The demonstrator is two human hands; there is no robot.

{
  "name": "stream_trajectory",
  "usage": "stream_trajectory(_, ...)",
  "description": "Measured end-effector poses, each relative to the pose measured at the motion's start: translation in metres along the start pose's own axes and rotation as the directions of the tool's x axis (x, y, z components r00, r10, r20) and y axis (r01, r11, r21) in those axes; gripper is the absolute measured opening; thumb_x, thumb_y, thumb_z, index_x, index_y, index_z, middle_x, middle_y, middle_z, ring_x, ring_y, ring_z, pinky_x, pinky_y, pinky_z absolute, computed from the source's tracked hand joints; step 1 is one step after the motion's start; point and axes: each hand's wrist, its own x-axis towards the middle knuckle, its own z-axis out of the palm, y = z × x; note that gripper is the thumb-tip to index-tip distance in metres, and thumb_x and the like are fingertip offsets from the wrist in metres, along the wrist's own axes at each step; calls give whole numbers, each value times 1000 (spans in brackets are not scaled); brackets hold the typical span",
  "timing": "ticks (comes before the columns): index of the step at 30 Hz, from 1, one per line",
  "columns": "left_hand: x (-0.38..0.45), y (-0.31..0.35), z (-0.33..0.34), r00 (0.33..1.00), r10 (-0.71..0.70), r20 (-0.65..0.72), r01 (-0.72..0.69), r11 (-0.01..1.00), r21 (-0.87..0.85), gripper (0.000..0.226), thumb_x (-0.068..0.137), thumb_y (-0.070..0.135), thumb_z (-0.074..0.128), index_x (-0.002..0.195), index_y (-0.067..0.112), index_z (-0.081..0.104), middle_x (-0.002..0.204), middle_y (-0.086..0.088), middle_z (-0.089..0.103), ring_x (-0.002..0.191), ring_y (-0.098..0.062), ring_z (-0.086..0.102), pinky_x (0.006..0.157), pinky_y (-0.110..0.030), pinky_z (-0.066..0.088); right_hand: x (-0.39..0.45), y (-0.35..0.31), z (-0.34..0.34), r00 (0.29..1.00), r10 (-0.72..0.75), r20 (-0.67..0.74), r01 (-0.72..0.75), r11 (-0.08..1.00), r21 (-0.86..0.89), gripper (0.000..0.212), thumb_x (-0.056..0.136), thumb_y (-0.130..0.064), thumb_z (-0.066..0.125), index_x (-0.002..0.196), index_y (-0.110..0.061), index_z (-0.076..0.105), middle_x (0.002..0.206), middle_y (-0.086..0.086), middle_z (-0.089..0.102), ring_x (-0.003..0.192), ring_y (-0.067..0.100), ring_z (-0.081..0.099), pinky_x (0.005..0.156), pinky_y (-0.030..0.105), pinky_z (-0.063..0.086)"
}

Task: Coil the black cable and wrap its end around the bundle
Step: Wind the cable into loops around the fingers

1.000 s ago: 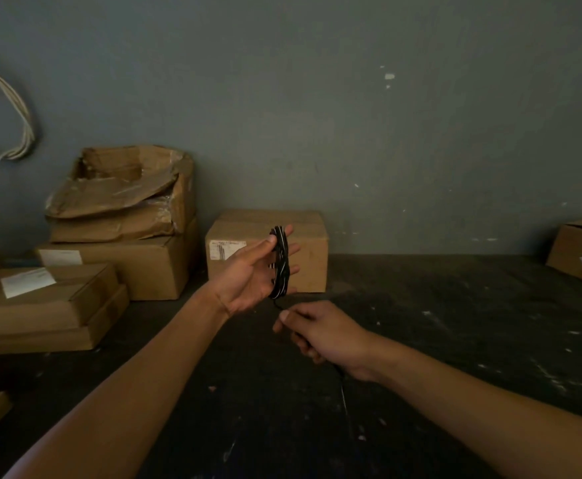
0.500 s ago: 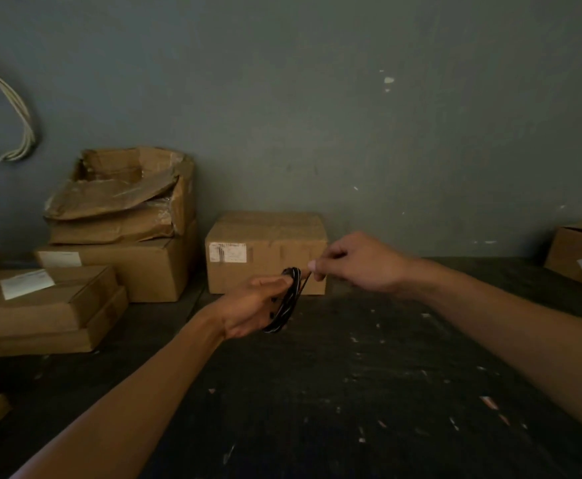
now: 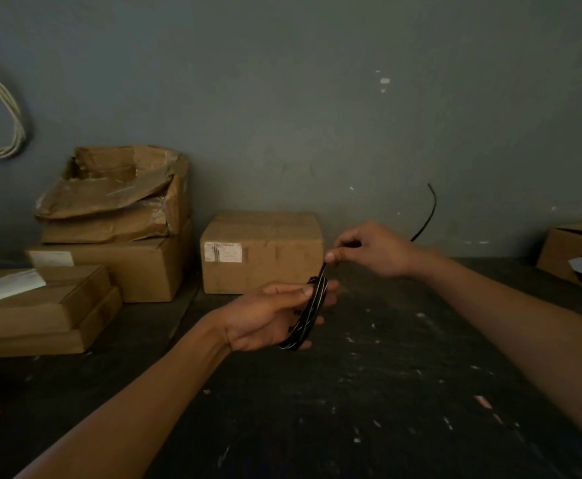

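Observation:
The black cable is coiled into a flat oval bundle around the fingers of my left hand, which is closed on it, thumb pressed on its top. A short taut run of cable rises from the bundle's top to my right hand, pinched there between thumb and forefinger. The free cable end sticks out behind my right hand and curves up against the wall. Both hands hover above the dark table.
A closed cardboard box stands just behind my hands. Stacked and crumpled boxes fill the back left, flat boxes lie at the left edge, and an open box sits at far right. White cables hang on the wall.
My right hand rose from under the bundle to above and right of it, drawing the cable over the top. The bundle tilted and dropped slightly. The free end now whips up behind my right hand.

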Motion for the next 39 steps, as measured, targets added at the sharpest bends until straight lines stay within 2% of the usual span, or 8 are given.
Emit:
stream_trajectory(2, 0, 0, 0, 999, 5, 32, -5, 1000, -24, 43, 93, 31, 50, 136, 28, 55, 150, -2, 45, 142, -32, 30, 111, -65, 24, -1, 9, 6, 1000, -12, -12, 12, 997, 71, 13, 92, -24, 61, 81, -27, 66, 76, -18, 61, 68, -21, 55, 63, 3, 38)
stream_trajectory(9, -3, 15, 2, 990, 97, 99, -87, 992, -94, 50, 89, 31, 52, 139, 25, 52, 149, -6, 47, 139, -36, 37, 109, -69, 23, -10, 50, 56, 993, 83, -87, -48, 936, 350, 23, 99, -22, 48, 97, -9, 67, 75, -1, 59, 57, -5, 50, 59, 17, 41)
stream_trajectory(15, 4, 26, 12, 979, 155, 131, -130, 975, -181, 54, 87, 32, 53, 140, 21, 49, 149, -12, 45, 134, -40, 43, 104, -64, 36, -20, 54, 127, 982, 180, 63, -182, 781, 597, 32, 100, -24, 43, 80, -29, 68, 62, -2, 51, 57, 10, 45, 58, 27, 40)
stream_trajectory(18, 8, 30, 14, 974, 197, 114, -170, 963, -211, 54, 85, 32, 55, 137, 22, 52, 148, -13, 46, 133, -41, 44, 101, -61, 41, -28, 45, 149, 968, 216, 127, -245, 705, 665, 28, 101, -28, 43, 81, -24, 63, 58, -7, 46, 57, 11, 43, 59, 27, 40)
stream_trajectory(25, 14, 31, 4, 976, 208, -65, -216, 961, -171, 42, 89, 36, 49, 130, 30, 57, 147, -7, 46, 136, -39, 40, 103, -63, 36, -45, 23, 173, 949, 208, 238, -316, 663, 678, 27, 100, -36, 42, 88, -20, 61, 60, -8, 46, 58, 10, 45, 61, 27, 42)
stream_trajectory(32, 19, 20, -17, 948, 197, -249, -233, 964, -125, 44, 89, 37, 45, 132, 32, 55, 151, -4, 41, 141, -37, 31, 111, -65, 23, -53, 7, 159, 937, 238, 256, -347, 718, 603, 27, 101, -35, 41, 92, -19, 61, 64, -6, 47, 60, 9, 46, 64, 27, 43)
stream_trajectory(36, 22, 8, -26, 889, 229, -396, -277, 958, -68, 34, 99, 32, 39, 125, 32, 60, 143, -5, 49, 134, -30, 39, 108, -55, 30, -55, -4, 144, 938, 228, 263, -336, 793, 509, 26, 102, -32, 40, 94, -18, 60, 70, -2, 47, 63, 10, 45, 64, 27, 41)
stream_trajectory(39, 20, 2, -25, 863, 240, -445, -275, 961, -15, 31, 102, 26, 36, 118, 33, 62, 128, 3, 55, 121, -23, 47, 102, -49, 34, -53, -3, 129, 956, 198, 218, -256, 925, 282, 23, 101, -32, 41, 95, -24, 62, 77, -5, 55, 68, 10, 52, 65, 28, 43)
